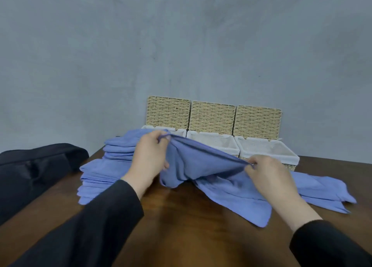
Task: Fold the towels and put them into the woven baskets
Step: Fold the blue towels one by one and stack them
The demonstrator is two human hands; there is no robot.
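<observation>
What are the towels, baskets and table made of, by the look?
Towels: soft blue cloth, matte, maybe microfibre; it drapes and creases.
Baskets: woven tan fibre, straw or paper rope, shown by the lids' plaited rows; white fabric liners.
Table: dark brown wood or veneer, semi-gloss; grain and sheen.

Head camera on me, looking forward and down, close over my hands; wall fills upper half.
</observation>
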